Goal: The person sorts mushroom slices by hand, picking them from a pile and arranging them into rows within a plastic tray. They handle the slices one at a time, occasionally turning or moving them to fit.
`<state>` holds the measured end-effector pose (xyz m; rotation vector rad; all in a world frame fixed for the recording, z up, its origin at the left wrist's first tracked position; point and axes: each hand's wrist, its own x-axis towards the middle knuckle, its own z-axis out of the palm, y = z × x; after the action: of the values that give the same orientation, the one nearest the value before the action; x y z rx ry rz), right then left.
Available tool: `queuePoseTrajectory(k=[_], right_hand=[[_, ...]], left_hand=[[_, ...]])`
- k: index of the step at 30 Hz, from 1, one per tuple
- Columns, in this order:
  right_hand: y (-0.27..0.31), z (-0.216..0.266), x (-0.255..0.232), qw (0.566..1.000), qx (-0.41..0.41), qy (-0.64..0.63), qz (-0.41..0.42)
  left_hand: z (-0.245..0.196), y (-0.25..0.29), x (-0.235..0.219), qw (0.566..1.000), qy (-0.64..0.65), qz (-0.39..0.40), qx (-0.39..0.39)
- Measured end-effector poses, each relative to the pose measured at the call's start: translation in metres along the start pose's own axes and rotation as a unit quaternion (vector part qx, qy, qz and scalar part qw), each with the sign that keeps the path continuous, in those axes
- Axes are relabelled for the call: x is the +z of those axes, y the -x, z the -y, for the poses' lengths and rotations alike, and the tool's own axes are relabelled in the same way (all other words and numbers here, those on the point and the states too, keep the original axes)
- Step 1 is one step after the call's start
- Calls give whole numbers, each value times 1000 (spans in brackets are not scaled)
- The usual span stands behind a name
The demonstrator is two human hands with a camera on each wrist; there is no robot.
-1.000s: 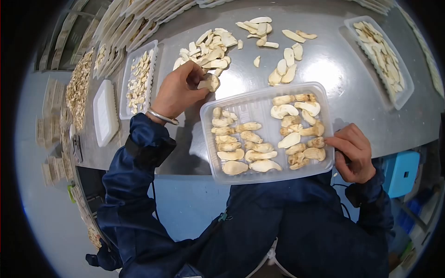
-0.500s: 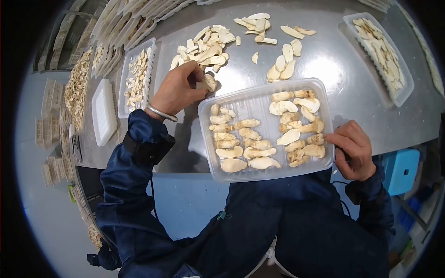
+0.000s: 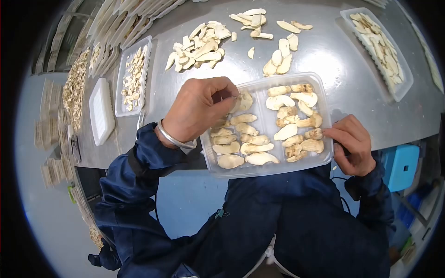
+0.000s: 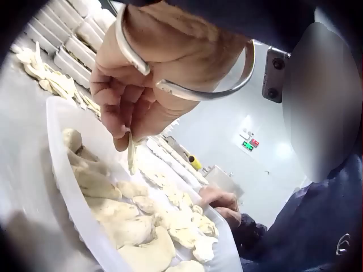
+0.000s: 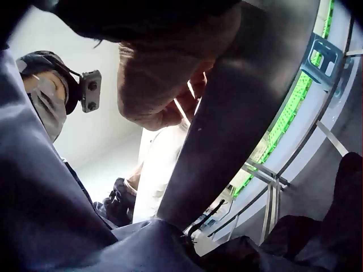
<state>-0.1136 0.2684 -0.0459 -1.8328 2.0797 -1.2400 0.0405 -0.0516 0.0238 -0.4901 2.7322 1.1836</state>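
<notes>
A clear plastic tray (image 3: 266,172) at the table's front edge holds pale, brown-edged mushroom slices in columns, with a bare strip between the left and right groups. My left hand (image 3: 197,109) pinches a slice (image 3: 243,101) between thumb and fingertips over the tray's upper left part. In the left wrist view that slice (image 4: 132,156) hangs on edge from the left hand (image 4: 144,85), above the tray. The right hand (image 3: 351,144) touches the tray's right rim, fingers bent; in the right wrist view the hand (image 5: 161,85) is dark, its fingertips partly hidden.
Loose slices (image 3: 204,48) lie heaped behind the tray, with smaller groups (image 3: 252,21) further right. A filled tray (image 3: 380,55) stands at the right, another (image 3: 134,76) at the left beside a white empty-looking tray (image 3: 101,111). Stacked trays (image 3: 123,28) stand at the back left.
My left hand has moved right with its slice, from beside the tray to over its upper left part. The tray has shifted slightly in view; the right hand remains at its rim.
</notes>
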Motion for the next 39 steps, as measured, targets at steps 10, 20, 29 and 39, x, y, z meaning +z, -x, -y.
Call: queuePoseTrajectory(k=[10, 20, 29, 39], right_hand=[[-1, 1, 0, 1000, 7, -2, 2], [-1, 1, 1, 1000, 17, 1, 2], [0, -1, 1, 1000, 21, -4, 8], [-1, 1, 1, 1000, 13, 0, 1]], left_hand=[[16, -7, -10, 956, -174, -167, 169], [86, -54, -77, 950, -190, -227, 100], [93, -34, -80, 973, -146, -160, 75], [108, -48, -65, 937, -239, -238, 95]])
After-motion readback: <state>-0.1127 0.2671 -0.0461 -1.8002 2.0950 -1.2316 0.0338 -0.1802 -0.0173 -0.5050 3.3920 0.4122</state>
